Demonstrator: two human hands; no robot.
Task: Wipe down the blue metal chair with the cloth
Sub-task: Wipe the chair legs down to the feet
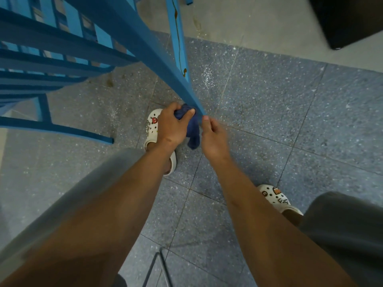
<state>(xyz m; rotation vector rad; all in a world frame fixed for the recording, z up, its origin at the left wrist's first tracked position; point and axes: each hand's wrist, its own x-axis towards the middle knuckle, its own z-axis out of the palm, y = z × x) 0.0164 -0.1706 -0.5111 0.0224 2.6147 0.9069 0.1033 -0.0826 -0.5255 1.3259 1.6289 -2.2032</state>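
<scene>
The blue metal chair point(132, 38) is tipped over, its slatted frame filling the upper left and one long leg running down to the middle of the view. My left hand point(172, 125) grips a dark blue cloth point(191, 129) bunched against the lower end of that leg, with part of the cloth hanging below. My right hand point(213, 135) holds the tip of the same leg from the right, thumb pressed on its end. A brown drip stain point(184, 71) runs down a second leg behind.
Grey speckled floor tiles point(269, 121) lie below. My feet in white clogs point(153, 129) stand under my hands and at the lower right. A dark box point(348, 19) sits at the top right. A thin metal frame point(159, 266) shows at the bottom edge.
</scene>
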